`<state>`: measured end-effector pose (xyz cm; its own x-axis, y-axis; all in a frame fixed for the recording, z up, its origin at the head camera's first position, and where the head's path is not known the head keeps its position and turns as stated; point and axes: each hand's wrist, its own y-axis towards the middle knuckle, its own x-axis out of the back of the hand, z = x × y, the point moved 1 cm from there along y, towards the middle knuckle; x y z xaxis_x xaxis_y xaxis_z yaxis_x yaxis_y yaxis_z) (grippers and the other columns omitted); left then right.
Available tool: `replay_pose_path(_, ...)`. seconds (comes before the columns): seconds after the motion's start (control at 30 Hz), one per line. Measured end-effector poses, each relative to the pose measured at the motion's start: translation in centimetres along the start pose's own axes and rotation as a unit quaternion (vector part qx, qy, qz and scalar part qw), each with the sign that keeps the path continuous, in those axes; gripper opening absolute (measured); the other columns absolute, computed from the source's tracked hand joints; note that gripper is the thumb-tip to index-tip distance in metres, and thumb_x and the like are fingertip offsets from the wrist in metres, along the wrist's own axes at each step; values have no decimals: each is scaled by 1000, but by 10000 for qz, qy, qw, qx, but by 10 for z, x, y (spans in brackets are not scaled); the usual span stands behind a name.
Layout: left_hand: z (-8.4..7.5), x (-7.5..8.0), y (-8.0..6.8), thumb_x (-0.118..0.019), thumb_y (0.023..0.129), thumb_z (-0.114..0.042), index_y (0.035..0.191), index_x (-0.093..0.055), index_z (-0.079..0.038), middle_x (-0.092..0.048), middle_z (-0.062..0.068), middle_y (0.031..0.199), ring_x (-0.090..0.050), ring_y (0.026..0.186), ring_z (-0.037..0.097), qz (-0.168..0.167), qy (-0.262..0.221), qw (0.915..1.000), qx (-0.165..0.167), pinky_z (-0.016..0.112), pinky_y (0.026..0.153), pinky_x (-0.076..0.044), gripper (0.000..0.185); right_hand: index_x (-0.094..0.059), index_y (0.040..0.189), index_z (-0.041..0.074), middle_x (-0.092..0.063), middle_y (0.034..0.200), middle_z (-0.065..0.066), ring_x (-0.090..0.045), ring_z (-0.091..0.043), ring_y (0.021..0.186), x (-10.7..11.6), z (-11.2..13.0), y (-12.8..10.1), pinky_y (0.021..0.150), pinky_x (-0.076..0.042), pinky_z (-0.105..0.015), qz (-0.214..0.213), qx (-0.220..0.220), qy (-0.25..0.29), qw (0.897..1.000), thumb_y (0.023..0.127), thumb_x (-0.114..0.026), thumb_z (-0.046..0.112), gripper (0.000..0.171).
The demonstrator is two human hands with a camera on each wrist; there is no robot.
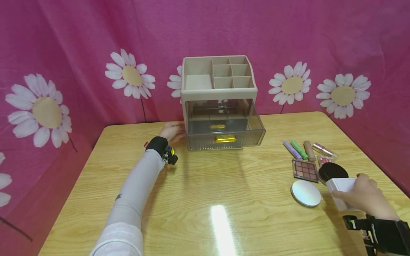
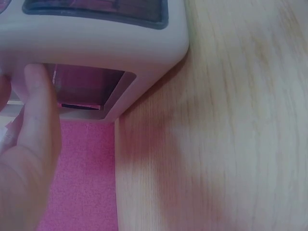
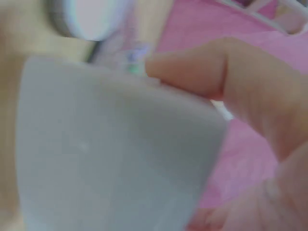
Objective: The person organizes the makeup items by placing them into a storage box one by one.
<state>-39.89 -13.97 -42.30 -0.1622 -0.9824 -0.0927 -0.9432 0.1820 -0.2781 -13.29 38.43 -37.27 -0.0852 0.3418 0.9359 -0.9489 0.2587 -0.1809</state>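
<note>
My right hand [image 1: 365, 193] grips a white box [image 1: 337, 197] at the right of the table, beside the black round compact. In the right wrist view, the pale box [image 3: 110, 149] fills much of the picture, with the thumb and fingers of the right hand [image 3: 260, 110] at its edge. My left hand [image 1: 173, 131] rests against the left side of a beige cosmetics organizer [image 1: 219, 94], its fingertips partly hidden there. The left wrist view has a straight finger of that hand [image 2: 36, 130] touching the casing by an opening. A clear drawer [image 1: 225, 138] with a gold handle is pulled out.
Near the right hand lie a black round compact [image 1: 333, 171], a white round compact [image 1: 305, 193] and an eyeshadow palette [image 1: 305, 170]. Behind them are a purple tube [image 1: 292, 149], a green tube [image 1: 299, 149], a brown tube [image 1: 309, 151] and a clear tube [image 1: 324, 149]. A pink flowered curtain [image 1: 205, 32] hangs behind the table.
</note>
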Motion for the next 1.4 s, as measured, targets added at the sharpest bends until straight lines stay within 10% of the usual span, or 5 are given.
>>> replay_pose_path(0.5,4,0,8,-52,91,-2,128,-50,1,-54,19,124,-55,109,28,-18,73,10000,-61,36,91,-49,37,-29,114,-23,-42,85,-30,-47,-36,68,79,110,4,44,-44,-32,-1152,2313,49,9660,67,-76,18,78)
replay_pose_path(0.83,10,5,15,-51,92,-2,129,-50,0,-54,20,124,-56,107,27,-38,55,10000,-69,38,92,-48,37,-26,133,-4,-46,101,-20,-50,-28,82,129,198,4,55,-49,-28,-405,3932,-217,9183,68,-79,12,86)
replay_pose_path(1.07,13,8,22,-53,91,-3,125,-54,0,-56,18,121,-58,105,25,-82,56,9999,-111,36,89,-50,34,-28,132,0,-49,103,-18,-52,-26,85,143,249,5,60,-51,-29,207,4972,-643,8650,68,-78,10,82)
replay_pose_path(1.4,6,5,8,-52,92,-4,127,-51,3,-56,18,121,-58,105,24,-1,153,9998,-143,32,88,-51,36,-27,133,-7,-48,108,-19,-50,-29,93,140,314,13,74,-52,-37,430,5386,-1524,8275,69,-74,13,81)
